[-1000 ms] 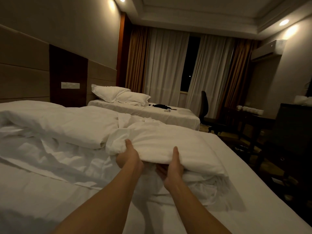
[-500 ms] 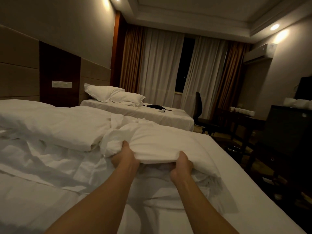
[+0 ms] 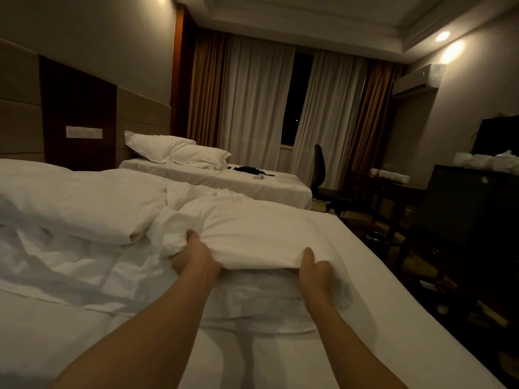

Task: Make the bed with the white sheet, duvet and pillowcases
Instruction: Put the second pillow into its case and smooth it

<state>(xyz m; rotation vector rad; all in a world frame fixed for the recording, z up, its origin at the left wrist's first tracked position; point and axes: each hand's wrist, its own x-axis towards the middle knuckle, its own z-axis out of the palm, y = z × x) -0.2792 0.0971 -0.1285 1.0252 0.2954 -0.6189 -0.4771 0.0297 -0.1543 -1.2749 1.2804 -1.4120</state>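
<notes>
1. At centre frame, your left hand point(image 3: 195, 255) and right hand point(image 3: 314, 269) each clutch, thumb on top, the near edge of the folded white cotton duvet point(image 3: 252, 228) lying on the near bed's white fitted sheet point(image 3: 379, 276).
2. Risk: pull unevenly and the folds could bunch, dragging the crumpled white bedding point(image 3: 84, 265) at lower left, or spill off the right edge.
3. No brand or writing is legible; the pale wall switch panel point(image 3: 83, 132) at left shows nothing readable.
</notes>
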